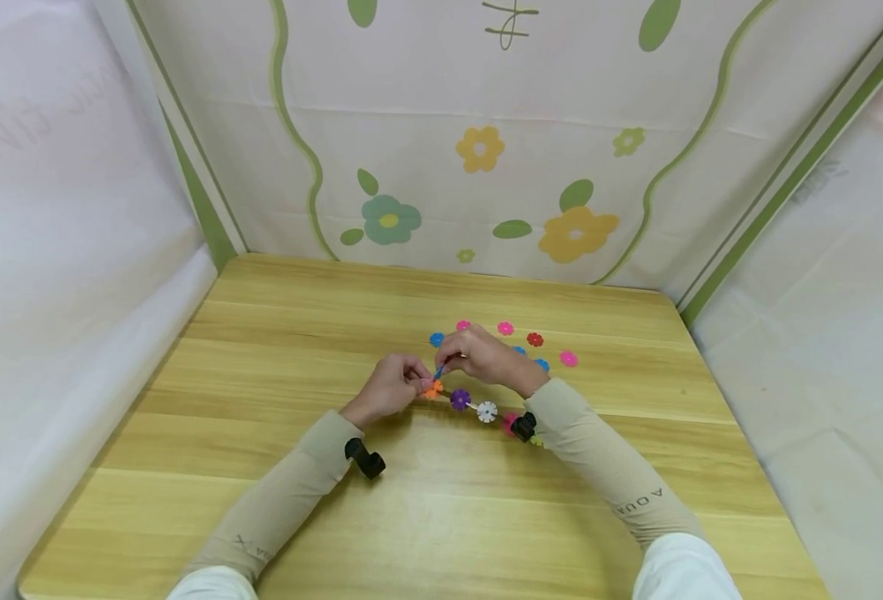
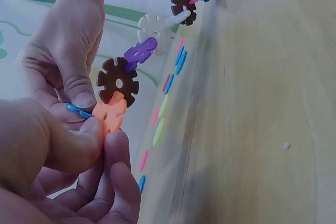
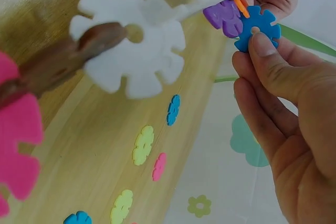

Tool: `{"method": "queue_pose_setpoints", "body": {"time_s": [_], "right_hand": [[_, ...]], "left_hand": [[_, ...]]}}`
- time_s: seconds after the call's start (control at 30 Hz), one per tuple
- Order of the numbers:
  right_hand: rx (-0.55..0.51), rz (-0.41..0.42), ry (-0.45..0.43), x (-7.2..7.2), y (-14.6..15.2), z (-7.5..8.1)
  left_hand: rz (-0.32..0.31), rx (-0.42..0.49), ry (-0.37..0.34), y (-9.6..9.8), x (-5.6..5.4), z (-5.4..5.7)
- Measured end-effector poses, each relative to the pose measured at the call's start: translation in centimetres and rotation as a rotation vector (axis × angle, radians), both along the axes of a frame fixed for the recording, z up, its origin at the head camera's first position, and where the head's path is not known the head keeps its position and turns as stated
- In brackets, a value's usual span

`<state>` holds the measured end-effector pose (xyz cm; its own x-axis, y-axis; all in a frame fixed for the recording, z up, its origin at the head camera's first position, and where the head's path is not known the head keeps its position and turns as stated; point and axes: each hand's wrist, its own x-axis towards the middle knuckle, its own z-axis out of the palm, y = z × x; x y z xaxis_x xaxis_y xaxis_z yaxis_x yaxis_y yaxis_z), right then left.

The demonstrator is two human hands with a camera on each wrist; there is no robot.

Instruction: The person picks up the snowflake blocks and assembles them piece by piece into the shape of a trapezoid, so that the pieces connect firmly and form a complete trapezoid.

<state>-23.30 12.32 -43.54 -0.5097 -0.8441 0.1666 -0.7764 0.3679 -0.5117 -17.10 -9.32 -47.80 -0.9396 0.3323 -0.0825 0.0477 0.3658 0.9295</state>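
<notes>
My left hand (image 1: 390,388) pinches an orange notched snowflake disc (image 2: 114,113) between thumb and fingers. This disc ends a chain of interlocked plastic discs: a brown disc (image 2: 107,81), a purple disc (image 1: 460,400), a white disc (image 1: 487,412), then more brown, pink and blue ones. My right hand (image 1: 480,355) pinches a blue disc (image 3: 269,23) by its rim, thumb on its face. The blue disc's edge meets or nearly meets the orange one; whether their slots are engaged I cannot tell. In the head view the chain runs rightward, partly hidden under my right wrist.
Loose discs lie on the wooden table (image 1: 321,517) beyond my right hand, including a red disc (image 1: 534,339), a pink disc (image 1: 569,358) and a yellow disc (image 3: 143,145). A flowered cloth wall (image 1: 411,150) stands behind the table.
</notes>
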Motion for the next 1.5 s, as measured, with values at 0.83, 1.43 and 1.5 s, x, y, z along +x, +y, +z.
{"method": "queue_pose_setpoints", "body": {"time_s": [0.83, 1.43, 1.5], "right_hand": [[-0.037, 0.038, -0.023, 0.2, 0.1, -0.7], [-0.036, 0.034, -0.133, 0.5, 0.8, -1.5], [-0.014, 0.012, -0.137, 0.5, 1.0, -1.4]], "left_hand": [[-0.071, -0.059, 0.003, -0.2, 0.1, 0.3], [-0.204, 0.046, -0.133, -1.0, -0.2, -0.1], [-0.196, 0.055, -0.143, -1.0, -0.2, -0.1]]}}
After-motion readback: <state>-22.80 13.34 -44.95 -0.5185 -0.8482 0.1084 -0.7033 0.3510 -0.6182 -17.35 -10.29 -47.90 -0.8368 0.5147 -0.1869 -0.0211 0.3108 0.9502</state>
